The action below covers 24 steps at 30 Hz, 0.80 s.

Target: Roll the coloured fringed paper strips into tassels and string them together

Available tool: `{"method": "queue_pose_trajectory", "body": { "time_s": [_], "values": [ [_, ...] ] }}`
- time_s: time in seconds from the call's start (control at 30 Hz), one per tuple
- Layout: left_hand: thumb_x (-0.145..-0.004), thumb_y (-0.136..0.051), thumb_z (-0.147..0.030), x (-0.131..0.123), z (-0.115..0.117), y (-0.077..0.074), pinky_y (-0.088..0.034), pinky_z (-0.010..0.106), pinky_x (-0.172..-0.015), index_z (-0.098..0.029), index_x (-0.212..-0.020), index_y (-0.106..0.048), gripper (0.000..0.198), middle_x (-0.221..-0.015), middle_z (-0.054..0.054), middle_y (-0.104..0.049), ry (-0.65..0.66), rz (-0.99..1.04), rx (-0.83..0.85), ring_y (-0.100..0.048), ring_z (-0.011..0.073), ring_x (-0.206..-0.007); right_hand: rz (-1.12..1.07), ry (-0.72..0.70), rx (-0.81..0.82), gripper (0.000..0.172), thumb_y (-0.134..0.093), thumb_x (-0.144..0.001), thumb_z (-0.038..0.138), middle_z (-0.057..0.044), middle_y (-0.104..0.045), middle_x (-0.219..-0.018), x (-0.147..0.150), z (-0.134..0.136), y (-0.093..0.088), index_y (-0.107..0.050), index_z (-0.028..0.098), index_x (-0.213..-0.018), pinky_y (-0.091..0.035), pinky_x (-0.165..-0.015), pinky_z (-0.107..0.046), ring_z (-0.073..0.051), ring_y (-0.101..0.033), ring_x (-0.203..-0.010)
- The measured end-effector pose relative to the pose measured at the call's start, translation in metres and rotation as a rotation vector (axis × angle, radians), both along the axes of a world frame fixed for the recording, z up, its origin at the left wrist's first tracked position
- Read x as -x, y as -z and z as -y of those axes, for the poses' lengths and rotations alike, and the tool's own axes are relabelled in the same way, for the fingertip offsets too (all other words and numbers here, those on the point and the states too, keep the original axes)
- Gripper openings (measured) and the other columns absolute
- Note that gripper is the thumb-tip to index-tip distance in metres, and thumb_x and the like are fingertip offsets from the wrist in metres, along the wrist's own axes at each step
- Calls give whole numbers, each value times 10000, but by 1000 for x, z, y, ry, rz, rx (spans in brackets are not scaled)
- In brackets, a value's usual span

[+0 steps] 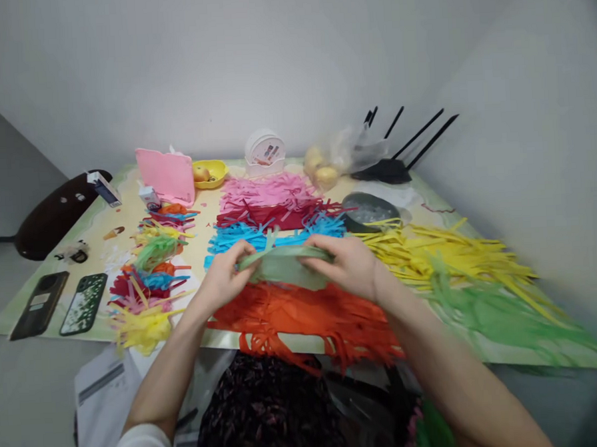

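My left hand (230, 275) and my right hand (345, 264) pinch opposite ends of a light green tissue paper sheet (285, 267), stretched between them above the table. Its middle sags towards me. Beneath it, orange fringed tissue paper (303, 310) spreads to the table's near edge, with strips hanging over. Just beyond my hands lie blue fringed paper (239, 236), dark red fringed paper (278, 216) and pink fringed paper (269, 190), in rows. To the right of my right hand, yellow fringed paper (440, 253) overlaps green fringed paper (508, 312).
Multicoloured paper tassels (154, 284) form a column at left, beside two phones (84, 303) (40, 306). Behind stand a pink tablet case (166, 177), a yellow bowl (218, 171) and a white round holder (265, 152). A dark tray (370, 210) sits at back right.
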<state>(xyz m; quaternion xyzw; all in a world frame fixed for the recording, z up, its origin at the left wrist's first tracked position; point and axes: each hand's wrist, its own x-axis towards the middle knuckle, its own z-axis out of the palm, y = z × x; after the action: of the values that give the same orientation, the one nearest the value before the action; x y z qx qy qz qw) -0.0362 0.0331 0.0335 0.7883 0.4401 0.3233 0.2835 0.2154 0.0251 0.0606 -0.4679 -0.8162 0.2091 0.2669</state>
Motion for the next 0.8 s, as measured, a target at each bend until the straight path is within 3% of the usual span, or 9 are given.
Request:
{"method": "queue_pose_trajectory", "body": {
  "time_s": [0.13, 0.27, 0.43, 0.6, 0.73, 0.8],
  "values": [
    [-872, -561, -344, -2, -10, -1, -435, 232, -631, -184, -849, -525, 166, -753, -9, -597, 8, 227, 89, -570, 134, -682, -126, 72, 39, 146, -587, -857, 323, -9, -675, -745, -5, 2, -12, -623, 191, -806, -429, -638, -247, -156, -599, -675],
    [-844, -589, -311, -10, -19, -7, -455, 258, -756, -175, -868, -551, 143, -864, 16, -619, 105, 211, 51, -576, 156, -818, -163, 42, 29, 172, -604, -860, 356, -5, -660, -762, -9, 1, -19, -622, 193, -807, -432, -659, -242, -151, -588, -699],
    [-866, -562, -334, -17, -21, -11, -469, 248, -665, -182, -898, -539, 157, -753, -12, -575, 91, 239, 127, -555, 135, -690, -115, 45, 29, 176, -602, -876, 371, 7, -647, -751, -16, 5, -26, -624, 197, -876, -401, -578, -226, -130, -552, -629],
    [-856, -563, -341, -19, -20, -9, -503, 255, -597, -169, -990, -623, 227, -845, 36, -648, 109, 404, 226, -599, 132, -643, -305, 71, 64, 161, -585, -871, 302, -28, -702, -861, -20, 5, -16, -693, 200, -935, -477, -686, -267, -178, -640, -784],
    [-843, -577, -349, -2, -21, -10, -532, 318, -723, -171, -828, -723, 230, -998, 120, -682, 196, 352, 137, -655, 214, -886, -452, -14, 86, 185, -555, -790, 175, -50, -706, -831, -25, 3, -7, -732, 197, -744, -500, -675, -282, -184, -655, -774],
    [-827, -597, -430, 11, -23, -16, -531, 367, -827, -188, -923, -739, 297, -1179, 156, -650, 316, 291, 187, -632, 274, -1069, -458, -51, 39, 231, -523, -738, 117, -49, -700, -829, -27, 4, -8, -726, 202, -668, -505, -674, -280, -172, -653, -756]
  ]
}}
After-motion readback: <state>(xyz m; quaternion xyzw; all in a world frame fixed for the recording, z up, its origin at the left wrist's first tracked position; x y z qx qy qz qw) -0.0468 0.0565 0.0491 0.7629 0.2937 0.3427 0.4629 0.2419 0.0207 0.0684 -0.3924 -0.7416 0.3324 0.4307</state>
